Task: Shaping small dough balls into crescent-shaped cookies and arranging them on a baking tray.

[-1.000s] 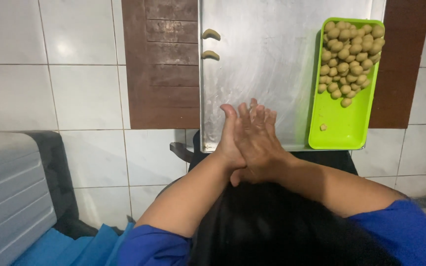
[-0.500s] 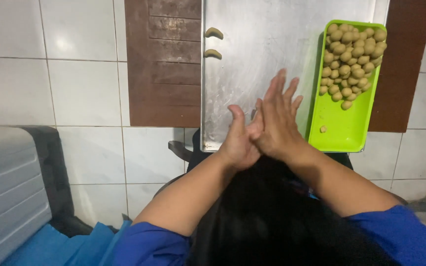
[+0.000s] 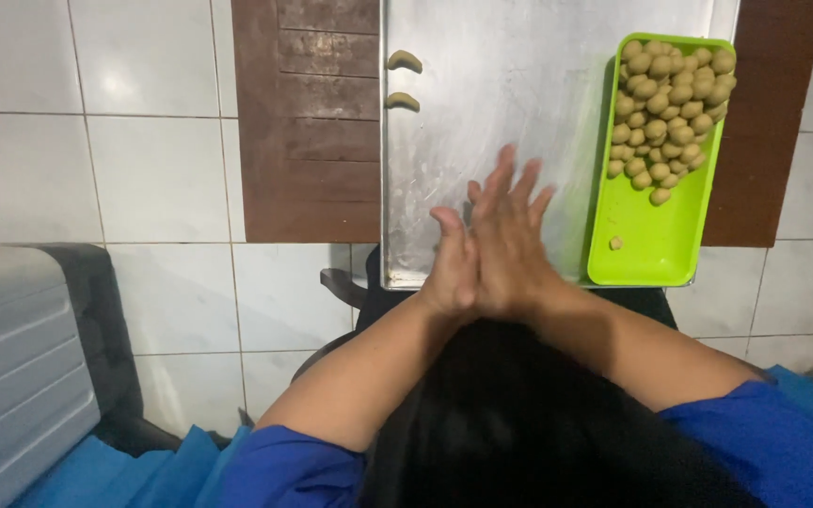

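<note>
Left hand (image 3: 452, 273) and right hand (image 3: 508, 235) are pressed palm to palm, fingers extended, over the near edge of the metal tray (image 3: 501, 85); whether anything lies between the palms cannot be told. Two curved dough pieces (image 3: 404, 61) lie at the tray's far left corner. A green tray (image 3: 656, 249) rests on the metal tray's right side, with dough balls (image 3: 667, 94) heaped at its far end. One crumb (image 3: 615, 243) lies apart from them, nearer the hands.
</note>
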